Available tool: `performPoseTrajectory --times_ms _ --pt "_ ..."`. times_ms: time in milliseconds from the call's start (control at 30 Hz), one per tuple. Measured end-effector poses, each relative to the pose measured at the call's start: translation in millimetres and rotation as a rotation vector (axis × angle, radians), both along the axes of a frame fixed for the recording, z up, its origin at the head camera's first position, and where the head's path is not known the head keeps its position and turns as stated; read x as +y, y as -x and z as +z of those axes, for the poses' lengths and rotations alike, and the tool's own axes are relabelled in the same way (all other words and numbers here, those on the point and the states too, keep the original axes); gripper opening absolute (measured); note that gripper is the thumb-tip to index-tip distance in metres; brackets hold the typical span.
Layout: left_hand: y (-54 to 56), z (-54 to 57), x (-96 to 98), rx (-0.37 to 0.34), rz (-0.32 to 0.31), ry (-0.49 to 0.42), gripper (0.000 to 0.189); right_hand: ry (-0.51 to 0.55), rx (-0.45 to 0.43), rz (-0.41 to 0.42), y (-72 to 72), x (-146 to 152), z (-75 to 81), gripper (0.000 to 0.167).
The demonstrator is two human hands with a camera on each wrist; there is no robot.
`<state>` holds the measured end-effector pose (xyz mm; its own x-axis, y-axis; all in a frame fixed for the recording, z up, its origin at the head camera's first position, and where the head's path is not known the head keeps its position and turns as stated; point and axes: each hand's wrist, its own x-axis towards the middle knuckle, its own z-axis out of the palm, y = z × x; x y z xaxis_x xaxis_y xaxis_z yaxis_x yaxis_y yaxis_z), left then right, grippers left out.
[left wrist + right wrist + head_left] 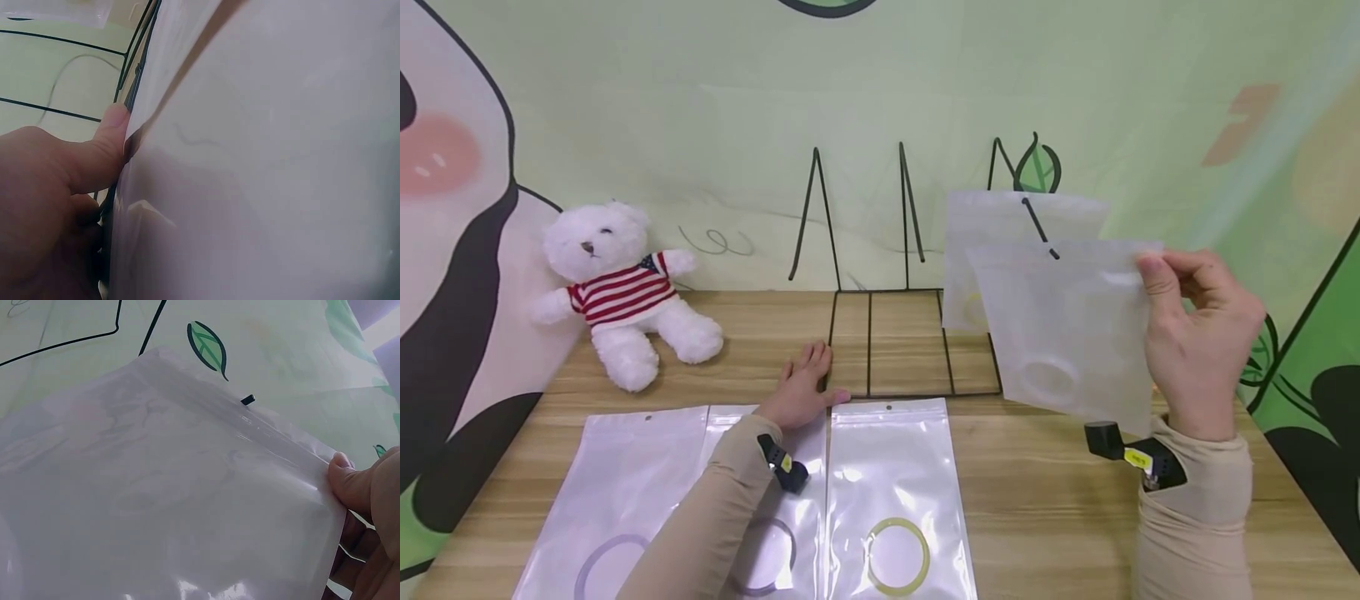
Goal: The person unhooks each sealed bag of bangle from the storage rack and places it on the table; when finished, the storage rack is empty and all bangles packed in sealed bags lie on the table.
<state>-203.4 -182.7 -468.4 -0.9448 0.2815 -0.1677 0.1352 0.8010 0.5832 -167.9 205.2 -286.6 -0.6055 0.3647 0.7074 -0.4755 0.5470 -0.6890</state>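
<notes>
A translucent white zip bag (1067, 333) is pinched at its upper right corner by my right hand (1202, 325). A faint ring shows inside it. The black hook's tip (249, 400) shows at the bag's top edge; I cannot tell whether it passes through the hole. Behind, another zip bag (1022, 217) hangs on the same hook. My left hand (801, 387) rests on the front left corner of the black wire rack (868, 342), fingers spread. In the left wrist view its thumb (112, 131) lies against the wire beside a glossy bag (262, 156).
Several zip bags lie flat at the front, including one with a yellow ring (897, 557) and one with a grey ring (613, 567). A white teddy bear (625, 292) in a striped shirt sits at the left. Two more hooks (816, 192) rise from the rack.
</notes>
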Motion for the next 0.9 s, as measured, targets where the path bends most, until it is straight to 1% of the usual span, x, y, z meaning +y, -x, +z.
performPoseTrajectory --times_ms 133,333,500,633,900 --pt "0.3 0.2 -0.3 0.0 0.002 -0.003 0.087 0.008 0.006 0.004 -0.2 2.4 -0.7 0.017" --pt "-1.7 2.8 1.3 -0.002 0.0 -0.001 0.087 -0.029 0.048 0.021 -1.3 5.8 -1.8 0.019" --pt "-2.4 4.5 2.1 -0.007 0.003 -0.001 0.087 -0.015 0.057 0.032 -1.5 5.9 -2.0 0.019" --pt "-1.8 4.0 2.0 -0.003 0.004 0.003 0.086 0.018 0.06 0.036 -2.3 4.7 -1.1 0.018" --pt "-0.6 1.9 1.2 -0.009 0.002 0.005 0.087 0.052 0.068 0.054 -9.0 -0.6 5.5 0.018"
